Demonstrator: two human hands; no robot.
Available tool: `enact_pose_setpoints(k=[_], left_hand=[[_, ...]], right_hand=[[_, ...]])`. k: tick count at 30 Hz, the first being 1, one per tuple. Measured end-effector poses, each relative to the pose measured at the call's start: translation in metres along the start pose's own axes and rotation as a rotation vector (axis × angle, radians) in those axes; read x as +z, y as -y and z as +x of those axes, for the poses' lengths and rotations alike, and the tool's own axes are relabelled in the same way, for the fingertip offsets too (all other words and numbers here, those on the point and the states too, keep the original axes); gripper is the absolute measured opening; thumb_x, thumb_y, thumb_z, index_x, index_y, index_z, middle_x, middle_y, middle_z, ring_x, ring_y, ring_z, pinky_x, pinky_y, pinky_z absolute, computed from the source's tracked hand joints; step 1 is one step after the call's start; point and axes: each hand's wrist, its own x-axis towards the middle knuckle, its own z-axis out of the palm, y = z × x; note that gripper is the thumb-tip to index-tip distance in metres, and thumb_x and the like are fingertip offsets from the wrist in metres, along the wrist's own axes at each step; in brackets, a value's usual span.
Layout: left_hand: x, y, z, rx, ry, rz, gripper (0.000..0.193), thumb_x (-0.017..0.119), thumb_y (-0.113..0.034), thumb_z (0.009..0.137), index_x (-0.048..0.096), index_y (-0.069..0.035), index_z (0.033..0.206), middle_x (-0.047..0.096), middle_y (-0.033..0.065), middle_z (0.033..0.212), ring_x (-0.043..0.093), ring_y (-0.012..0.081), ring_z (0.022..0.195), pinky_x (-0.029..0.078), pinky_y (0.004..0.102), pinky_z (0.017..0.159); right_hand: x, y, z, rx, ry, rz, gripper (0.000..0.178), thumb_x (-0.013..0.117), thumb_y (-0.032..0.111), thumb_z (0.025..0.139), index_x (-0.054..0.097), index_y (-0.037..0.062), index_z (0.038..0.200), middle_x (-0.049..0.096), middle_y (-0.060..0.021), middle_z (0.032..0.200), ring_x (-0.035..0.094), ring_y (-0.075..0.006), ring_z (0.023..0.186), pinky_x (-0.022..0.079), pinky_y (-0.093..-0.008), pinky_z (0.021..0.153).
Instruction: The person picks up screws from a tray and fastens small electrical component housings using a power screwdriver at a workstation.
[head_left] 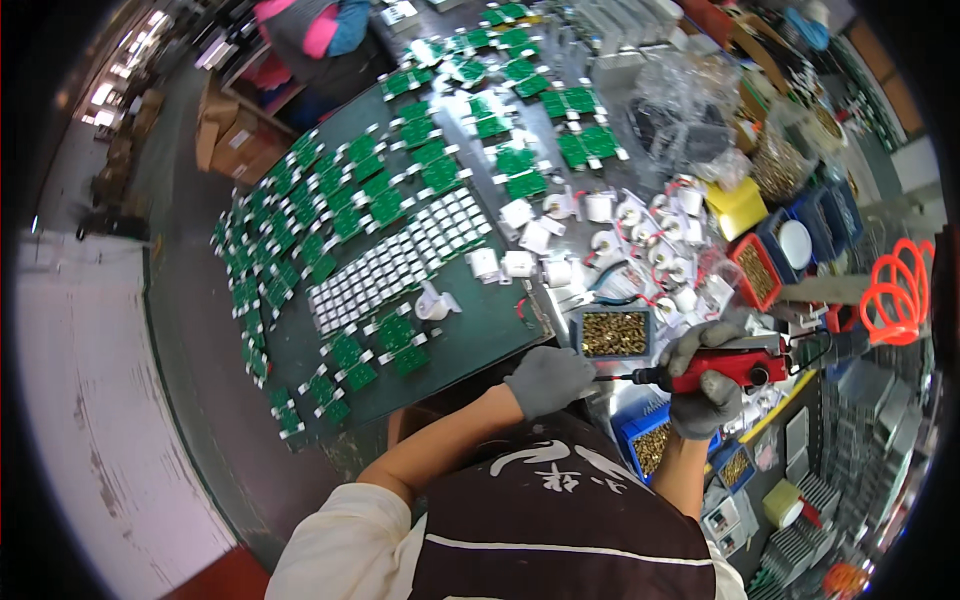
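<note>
The right hand [706, 405], in a grey glove, has its fingers wrapped around the body of a red power screwdriver [757, 362], right of centre in the lower half of the frame. The tool lies nearly level, its thin bit pointing left. At the tip of that bit is the left hand [549, 381], also gloved, with its fingers curled in; whether they pinch anything I cannot tell.

Just above the bit sits a grey bin [576, 335] of small brass-coloured pieces, and below the tool is a blue bin [626, 432] with more of them. Pliers [612, 285] with dark blue handles lie above the grey bin, beside a cluster of white round parts [660, 240] with red wires. At the right edge hangs an orange coiled hose [890, 300].

Left of centre, a dark green tabletop [470, 345] carries rows of green circuit boards [385, 205], a dense block of white squares [400, 262] and 1 loose white part [432, 305]. Near the top edge stands another person [320, 30].
</note>
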Motion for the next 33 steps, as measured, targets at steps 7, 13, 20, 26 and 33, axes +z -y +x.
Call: enact_pose_setpoints(k=[7, 13, 20, 26, 33], left_hand=[[0.000, 0.016, -0.029, -0.133, -0.129, -0.285, 0.025, 0.068, -0.034, 0.075, 0.057, -0.011, 0.075, 0.055, 0.0050, 0.068, 0.058, 0.0243, 0.066, 0.045, 0.0377, 0.053], [-0.032, 0.004, -0.008, -0.062, -0.431, -0.204, 0.025, 0.073, -0.030, 0.073, 0.061, -0.009, 0.074, 0.056, 0.0057, 0.068, 0.057, 0.0253, 0.063, 0.045, 0.0362, 0.055], [-0.017, 0.017, -0.047, -0.210, -0.434, -0.402, 0.023, 0.074, -0.028, 0.073, 0.065, -0.008, 0.080, 0.057, 0.0070, 0.070, 0.056, 0.0246, 0.063, 0.043, 0.0355, 0.055], [-0.015, 0.017, -0.032, -0.169, -0.342, -0.329, 0.022, 0.073, -0.025, 0.075, 0.067, -0.008, 0.087, 0.060, 0.0093, 0.072, 0.059, 0.0268, 0.065, 0.046, 0.0376, 0.057], [0.001, 0.024, -0.034, -0.090, -0.300, -0.398, 0.019, 0.066, -0.017, 0.079, 0.063, 0.002, 0.083, 0.058, 0.0130, 0.069, 0.057, 0.0231, 0.061, 0.044, 0.0331, 0.060]], right_hand=[[0.001, -0.021, 0.015, 0.077, 0.326, 0.012, 0.039, 0.066, 0.019, 0.066, 0.052, 0.0016, 0.098, 0.053, -0.0105, 0.069, 0.055, -0.0199, 0.057, 0.050, -0.0341, 0.057], [0.031, -0.054, -0.005, 0.066, -0.045, -0.132, 0.042, 0.064, 0.020, 0.065, 0.053, -0.0012, 0.100, 0.057, -0.0151, 0.075, 0.056, -0.0221, 0.060, 0.051, -0.0372, 0.060], [0.030, -0.033, -0.001, -0.109, -0.005, -0.162, 0.044, 0.064, 0.021, 0.065, 0.052, 0.0010, 0.103, 0.057, -0.0148, 0.077, 0.055, -0.0206, 0.060, 0.049, -0.0374, 0.063], [-0.025, -0.045, -0.034, 0.190, -0.199, 0.145, 0.037, 0.065, 0.010, 0.068, 0.055, 0.0028, 0.103, 0.060, -0.0095, 0.090, 0.062, -0.0218, 0.078, 0.052, -0.0384, 0.073], [0.013, 0.013, -0.011, 0.048, 0.009, 0.244, 0.038, 0.061, 0.004, 0.060, 0.055, -0.0001, 0.097, 0.061, -0.0110, 0.080, 0.062, -0.0167, 0.068, 0.052, -0.0289, 0.058]])
